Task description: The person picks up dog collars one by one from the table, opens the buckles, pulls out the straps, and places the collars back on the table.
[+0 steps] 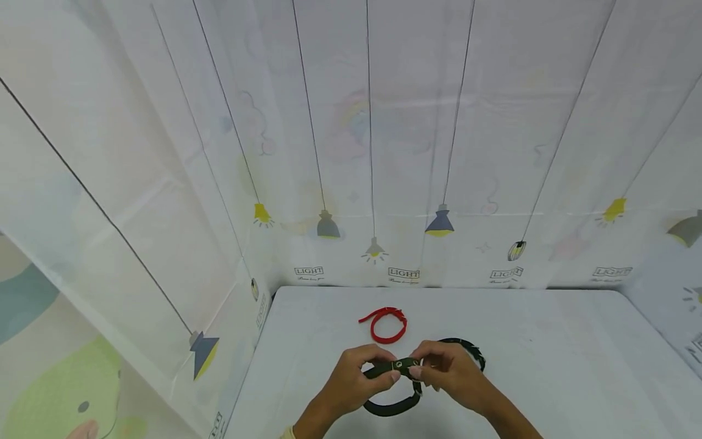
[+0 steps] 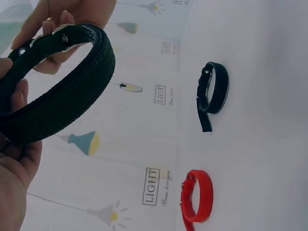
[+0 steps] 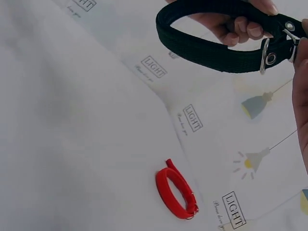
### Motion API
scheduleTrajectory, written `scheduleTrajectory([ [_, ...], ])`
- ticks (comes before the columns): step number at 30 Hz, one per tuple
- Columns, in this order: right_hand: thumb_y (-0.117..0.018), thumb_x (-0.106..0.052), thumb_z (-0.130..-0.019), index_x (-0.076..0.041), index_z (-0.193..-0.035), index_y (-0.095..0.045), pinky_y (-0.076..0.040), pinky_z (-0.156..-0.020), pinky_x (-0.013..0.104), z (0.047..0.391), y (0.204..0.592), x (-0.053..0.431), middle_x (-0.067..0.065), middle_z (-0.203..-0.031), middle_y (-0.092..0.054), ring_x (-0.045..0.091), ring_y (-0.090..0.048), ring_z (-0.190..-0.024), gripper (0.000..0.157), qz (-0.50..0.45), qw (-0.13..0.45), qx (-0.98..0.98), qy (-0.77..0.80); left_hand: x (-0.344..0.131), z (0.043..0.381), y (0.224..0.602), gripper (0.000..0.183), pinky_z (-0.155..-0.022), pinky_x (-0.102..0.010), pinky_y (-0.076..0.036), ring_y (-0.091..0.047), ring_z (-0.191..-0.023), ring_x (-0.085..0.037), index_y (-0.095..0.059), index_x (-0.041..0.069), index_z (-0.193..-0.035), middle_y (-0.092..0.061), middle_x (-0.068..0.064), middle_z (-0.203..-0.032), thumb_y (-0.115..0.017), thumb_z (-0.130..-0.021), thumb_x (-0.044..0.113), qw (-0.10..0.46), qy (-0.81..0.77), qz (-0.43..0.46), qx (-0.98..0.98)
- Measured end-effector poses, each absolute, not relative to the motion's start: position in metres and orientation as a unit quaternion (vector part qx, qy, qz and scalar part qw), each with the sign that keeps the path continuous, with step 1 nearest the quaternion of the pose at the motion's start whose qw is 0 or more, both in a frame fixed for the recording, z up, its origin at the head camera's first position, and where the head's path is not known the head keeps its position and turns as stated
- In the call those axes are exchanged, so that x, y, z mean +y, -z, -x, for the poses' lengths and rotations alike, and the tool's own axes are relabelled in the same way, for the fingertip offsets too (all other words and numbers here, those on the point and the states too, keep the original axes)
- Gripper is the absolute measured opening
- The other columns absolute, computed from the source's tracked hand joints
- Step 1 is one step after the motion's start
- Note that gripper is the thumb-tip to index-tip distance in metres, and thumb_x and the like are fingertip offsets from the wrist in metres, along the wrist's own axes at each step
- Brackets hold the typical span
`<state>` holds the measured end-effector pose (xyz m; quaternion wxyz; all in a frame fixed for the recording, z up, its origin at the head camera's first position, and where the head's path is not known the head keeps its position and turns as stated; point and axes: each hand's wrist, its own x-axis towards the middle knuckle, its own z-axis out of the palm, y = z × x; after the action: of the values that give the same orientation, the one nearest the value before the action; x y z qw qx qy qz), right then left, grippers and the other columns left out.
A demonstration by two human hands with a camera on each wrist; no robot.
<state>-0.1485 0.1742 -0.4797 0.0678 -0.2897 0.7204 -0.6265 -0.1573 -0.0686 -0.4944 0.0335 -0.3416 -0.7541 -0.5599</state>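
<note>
A dark green collar [image 1: 392, 410], bent into a loop, hangs between both hands above the table. My left hand [image 1: 351, 381] grips its strap, thumb and fingers on either side of an eyeleted stretch. My right hand [image 1: 452, 375] pinches the collar near the metal buckle [image 3: 290, 42]. A silver ring [image 3: 264, 57] and metal eyelets show in the right wrist view. Whether the buckle's prong sits in a hole, I cannot tell. Beyond the right hand a black collar [image 1: 473, 349] lies on the table, partly hidden. Farther back lies a red collar [image 1: 388, 340], coiled with its tail sticking out.
The white table [image 1: 307, 353] has its back edge against a hanging white curtain [image 1: 406, 152] printed with lamps. Another printed curtain [image 1: 137, 201] runs along the left side. More of the same cloth stands at the right edge.
</note>
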Motion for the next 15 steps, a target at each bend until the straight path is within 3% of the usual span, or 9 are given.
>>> scheduleTrajectory([
  [8,-0.055,-0.005,-0.101,0.006,-0.112,-0.057,-0.053,-0.061,0.024,0.149,0.488,0.182,-0.005,-0.091,-0.066,0.005,-0.059,-0.067,0.015,0.230,0.136,0.653,0.708,-0.064,0.159,0.502,0.013,-0.070,-0.024,-0.057,-0.064,-0.079,-0.002,-0.074,0.014,-0.103,-0.074,-0.002,-0.091,-0.072,-0.093,0.023,0.029,0.580,0.310,-0.753],
  [15,-0.066,-0.012,-0.096,-0.003,-0.111,-0.068,-0.053,-0.052,0.029,0.157,0.485,0.177,0.001,-0.076,-0.065,0.008,-0.057,-0.058,0.018,0.221,0.098,0.738,0.630,-0.063,0.160,0.505,0.014,-0.073,-0.023,-0.055,-0.063,-0.079,-0.002,-0.074,0.015,-0.101,-0.074,-0.002,-0.090,-0.072,-0.093,0.027,-0.009,0.583,0.275,-0.764],
])
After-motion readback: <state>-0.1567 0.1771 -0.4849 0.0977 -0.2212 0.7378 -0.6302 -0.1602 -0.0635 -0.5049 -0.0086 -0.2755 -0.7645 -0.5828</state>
